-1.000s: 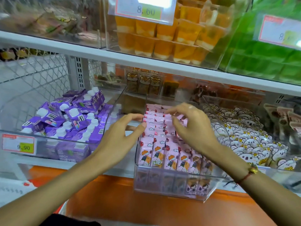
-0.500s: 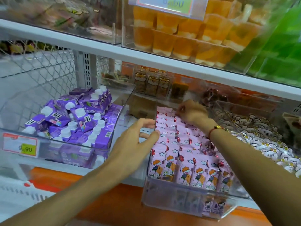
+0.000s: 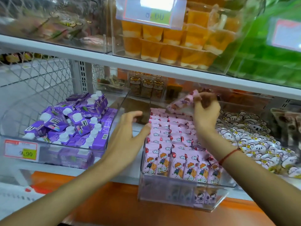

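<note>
A clear plastic bin [image 3: 182,199] on the lower shelf holds rows of pink snack packets [image 3: 171,137] with a cartoon child on them. My right hand [image 3: 206,111] is over the back of the bin and pinches one pink packet [image 3: 180,103], lifted above the rows. My left hand [image 3: 128,137] rests on the bin's left wall, thumb on the rim, fingers spread and loosely curved.
A bin of purple cartons [image 3: 73,124] with a 9.90 price tag [image 3: 21,151] stands at left. White cartoon packets [image 3: 254,141] fill the bin at right. The upper shelf edge [image 3: 146,64] carries orange jelly cups [image 3: 175,46] and green packs [image 3: 268,66]. Wire mesh [image 3: 37,75] closes the far left.
My right hand reached to the back of the bin and has lifted one pink packet out of the rows. My left hand stayed at the bin's left wall.
</note>
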`<state>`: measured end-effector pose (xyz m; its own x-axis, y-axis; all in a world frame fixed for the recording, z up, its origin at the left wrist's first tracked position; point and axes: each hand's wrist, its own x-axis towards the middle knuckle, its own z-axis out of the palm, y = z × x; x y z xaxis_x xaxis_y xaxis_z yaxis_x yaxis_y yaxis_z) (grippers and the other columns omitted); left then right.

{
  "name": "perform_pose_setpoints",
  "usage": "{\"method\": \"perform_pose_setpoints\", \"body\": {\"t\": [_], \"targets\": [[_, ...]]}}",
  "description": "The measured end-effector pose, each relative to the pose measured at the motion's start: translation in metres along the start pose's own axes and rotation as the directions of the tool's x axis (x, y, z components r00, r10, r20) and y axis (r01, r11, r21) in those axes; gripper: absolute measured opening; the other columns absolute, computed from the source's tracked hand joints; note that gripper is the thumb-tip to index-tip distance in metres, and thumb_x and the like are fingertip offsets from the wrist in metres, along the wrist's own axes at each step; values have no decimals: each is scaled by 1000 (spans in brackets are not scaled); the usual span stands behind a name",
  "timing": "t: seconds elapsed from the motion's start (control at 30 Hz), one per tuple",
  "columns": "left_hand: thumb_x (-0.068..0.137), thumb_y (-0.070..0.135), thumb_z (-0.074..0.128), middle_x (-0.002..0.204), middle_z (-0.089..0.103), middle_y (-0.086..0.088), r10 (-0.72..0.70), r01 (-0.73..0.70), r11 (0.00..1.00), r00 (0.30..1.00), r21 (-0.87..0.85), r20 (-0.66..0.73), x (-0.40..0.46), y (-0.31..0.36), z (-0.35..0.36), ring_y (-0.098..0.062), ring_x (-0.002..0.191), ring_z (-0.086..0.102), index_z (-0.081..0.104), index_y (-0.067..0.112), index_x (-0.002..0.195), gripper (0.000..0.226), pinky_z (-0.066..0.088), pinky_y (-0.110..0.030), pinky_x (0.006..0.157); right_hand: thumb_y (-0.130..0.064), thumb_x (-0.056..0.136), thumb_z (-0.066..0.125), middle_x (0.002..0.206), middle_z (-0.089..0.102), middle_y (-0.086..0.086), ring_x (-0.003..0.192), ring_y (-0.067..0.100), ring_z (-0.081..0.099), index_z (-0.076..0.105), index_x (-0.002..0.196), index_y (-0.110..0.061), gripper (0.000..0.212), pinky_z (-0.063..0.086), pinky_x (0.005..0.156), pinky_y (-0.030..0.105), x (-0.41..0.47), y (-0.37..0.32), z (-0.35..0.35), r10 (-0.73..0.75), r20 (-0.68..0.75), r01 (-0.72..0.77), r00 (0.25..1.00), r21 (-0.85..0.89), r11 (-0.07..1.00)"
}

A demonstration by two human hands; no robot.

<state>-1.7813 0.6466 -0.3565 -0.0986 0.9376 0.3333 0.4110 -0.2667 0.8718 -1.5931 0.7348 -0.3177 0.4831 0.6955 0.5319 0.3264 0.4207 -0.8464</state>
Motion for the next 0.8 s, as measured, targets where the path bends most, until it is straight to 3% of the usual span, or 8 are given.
{"method": "perform_pose_setpoints", "body": {"t": [0.1,0.2,0.27,0.43,0.63,0.8], "targets": [[90,26,61,124,39,12,175,-170,983,981,66,-88,12,23,0,-5,119,41,46,23,131,44,31,-21,97,-9,96,51,79,58,0,70,12,55,54,92,-14,7,47,67,26,-23,-19,-28,11,-42,-8,999,72,997],[86,36,65,125,39,16,243,-250,961,967,122,71,15,44,14,-3,119,41,44,27,132,51,32,-23,95,-15,97,53,79,57,2,69,13,55,53,89,-20,10,50,68,29,-48,-31,-49,108,57,-115,993,149,982],[81,49,66,126,45,18,256,-278,953,952,124,165,8,49,28,1,113,43,47,31,128,55,35,-22,91,-18,96,55,83,60,4,73,12,58,57,93,-15,5,53,74,31,-59,-35,-58,206,137,-230,969,188,955],[76,54,69,109,55,22,411,-434,889,897,145,163,-15,41,39,3,97,52,57,37,116,45,46,-24,80,-13,96,55,84,62,7,70,10,59,58,103,-3,13,51,57,17,-73,-42,-70,356,265,-428,896,300,853],[72,55,70,105,55,22,408,-443,872,893,210,189,-24,41,37,-2,89,56,56,44,121,52,52,-33,73,-11,96,54,84,64,7,67,9,62,58,106,-2,14,55,62,18,-74,-44,-81,394,309,-479,866,286,830],[81,44,70,108,63,25,355,-378,908,923,182,147,-22,39,32,4,95,59,56,40,113,35,54,-34,80,-17,92,60,88,67,2,84,14,63,62,103,-8,14,56,73,20,-71,-44,-84,387,377,-514,841,337,789]]}}
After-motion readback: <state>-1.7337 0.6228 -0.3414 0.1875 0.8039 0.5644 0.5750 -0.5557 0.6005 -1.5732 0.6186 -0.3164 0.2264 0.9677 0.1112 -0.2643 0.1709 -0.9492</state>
